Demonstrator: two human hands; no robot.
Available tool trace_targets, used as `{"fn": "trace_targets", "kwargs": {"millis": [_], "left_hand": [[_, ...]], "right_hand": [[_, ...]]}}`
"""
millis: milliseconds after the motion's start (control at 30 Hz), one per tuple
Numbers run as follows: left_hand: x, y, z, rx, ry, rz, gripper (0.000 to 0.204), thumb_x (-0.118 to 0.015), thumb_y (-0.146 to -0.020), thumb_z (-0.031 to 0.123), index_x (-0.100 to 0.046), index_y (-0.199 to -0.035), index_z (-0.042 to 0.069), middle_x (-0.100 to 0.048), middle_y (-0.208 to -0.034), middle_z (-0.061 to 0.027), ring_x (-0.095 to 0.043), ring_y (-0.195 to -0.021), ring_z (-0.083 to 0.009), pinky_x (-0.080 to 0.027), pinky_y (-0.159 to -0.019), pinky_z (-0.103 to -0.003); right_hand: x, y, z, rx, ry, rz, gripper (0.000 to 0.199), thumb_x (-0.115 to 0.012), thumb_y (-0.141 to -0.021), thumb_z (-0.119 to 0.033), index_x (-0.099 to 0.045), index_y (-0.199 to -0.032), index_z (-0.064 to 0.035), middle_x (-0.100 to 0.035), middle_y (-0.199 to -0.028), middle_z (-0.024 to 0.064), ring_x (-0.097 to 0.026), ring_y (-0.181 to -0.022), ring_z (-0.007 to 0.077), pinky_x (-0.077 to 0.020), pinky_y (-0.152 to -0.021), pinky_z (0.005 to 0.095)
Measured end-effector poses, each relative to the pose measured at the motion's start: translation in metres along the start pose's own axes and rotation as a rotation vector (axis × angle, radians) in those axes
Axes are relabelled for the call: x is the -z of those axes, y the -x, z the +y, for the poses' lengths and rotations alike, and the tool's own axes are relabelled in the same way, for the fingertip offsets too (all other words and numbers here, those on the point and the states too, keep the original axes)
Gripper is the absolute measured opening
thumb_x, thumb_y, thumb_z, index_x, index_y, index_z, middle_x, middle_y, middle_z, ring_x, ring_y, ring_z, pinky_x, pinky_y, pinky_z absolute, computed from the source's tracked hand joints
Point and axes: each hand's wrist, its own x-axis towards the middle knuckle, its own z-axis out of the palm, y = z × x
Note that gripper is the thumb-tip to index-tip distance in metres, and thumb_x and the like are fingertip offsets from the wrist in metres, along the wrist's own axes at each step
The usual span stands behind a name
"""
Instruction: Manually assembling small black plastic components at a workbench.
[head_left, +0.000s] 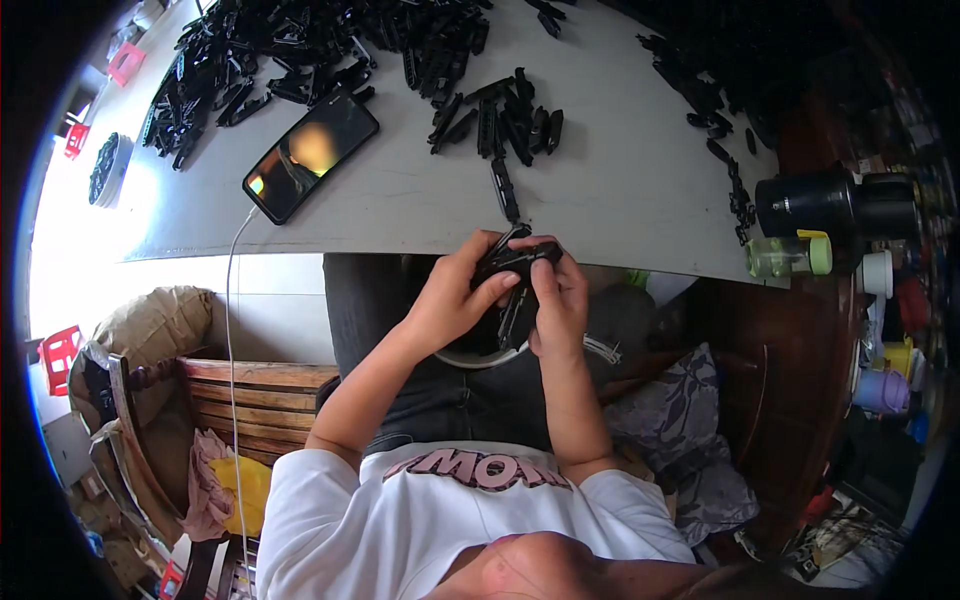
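Blown-out left glare, dark fisheye rim

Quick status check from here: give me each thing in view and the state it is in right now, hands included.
Left hand: closed on the black plastic parts, thumb on top.
Right hand: gripping the same parts from the other side.
Black plastic parts: bunched between both hands, above the lap.
Phone: flat on the table, screen lit, cable plugged in.
White bowl: on the lap, mostly hidden.
Loose black parts: scattered in piles on the table.
Clear bottle: lying on its side, green cap on.
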Motion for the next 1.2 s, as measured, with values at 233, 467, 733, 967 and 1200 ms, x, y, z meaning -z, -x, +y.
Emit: {"fn": "trace_targets", "kwargs": {"millis": [233,467,733,967,1200], "left_hand": [[0.002,0.007,-0.004,-0.149,-0.016,-0.003,0.033,-0.059,-0.085,0.008,-0.049,-0.114,-0.005,-0.061,-0.073,-0.0118,-0.059,-0.065,-0.0158,-0.047,-0.062,-0.027],[0.013,0.016,-0.006,-0.303,-0.323,-0.148,0.041,-0.059,-0.081,0.004,-0.048,-0.118,-0.007,-0.062,-0.082,-0.016,-0.062,-0.072,-0.0178,-0.048,-0.064,-0.03],[0.015,0.024,-0.009,0.013,-0.148,-0.15,0.036,-0.06,-0.078,0.004,-0.053,-0.111,-0.006,-0.06,-0.074,-0.0173,-0.06,-0.061,-0.0299,-0.047,-0.057,-0.032],[0.032,0.005,0.001,-0.252,-0.812,0.049,0.023,-0.061,-0.082,0.021,-0.063,-0.095,0.002,-0.06,-0.077,-0.0154,-0.059,-0.076,-0.0321,-0.047,-0.068,-0.039],[0.013,-0.063,-0.005,-0.306,-1.193,0.162,0.025,-0.058,-0.082,0.016,-0.053,-0.106,0.013,-0.054,-0.089,-0.0085,-0.057,-0.085,-0.028,-0.05,-0.063,-0.037]], "right_hand": [[0.0,0.005,-0.007,0.244,0.479,-0.015,0.027,-0.063,-0.085,-0.015,-0.059,-0.105,0.0017,-0.053,-0.102,0.0076,-0.057,-0.07,0.0128,-0.0478,-0.063,0.0231],[0.015,0.011,0.003,-0.208,-0.055,-0.133,0.032,-0.067,-0.079,-0.008,-0.05,-0.105,-0.0011,-0.058,-0.114,0.0173,-0.06,-0.072,0.0136,-0.05,-0.055,0.0229],[0.017,0.013,0.033,-0.161,-0.058,-0.17,0.031,-0.066,-0.082,-0.01,-0.05,-0.106,-0.0005,-0.059,-0.113,0.0128,-0.058,-0.075,0.0099,-0.0507,-0.059,0.0239],[0.03,-0.006,0.011,0.09,0.676,-0.084,0.013,-0.06,-0.085,-0.009,-0.061,-0.095,-0.0008,-0.065,-0.095,0.0075,-0.058,-0.079,0.0112,-0.0467,-0.074,0.0241],[0.041,-0.147,-0.001,0.474,1.121,0.168,0.032,-0.062,-0.084,-0.018,-0.057,-0.113,-0.0081,-0.057,-0.086,0.0076,-0.057,-0.068,0.0155,-0.0469,-0.066,0.0276]]}}
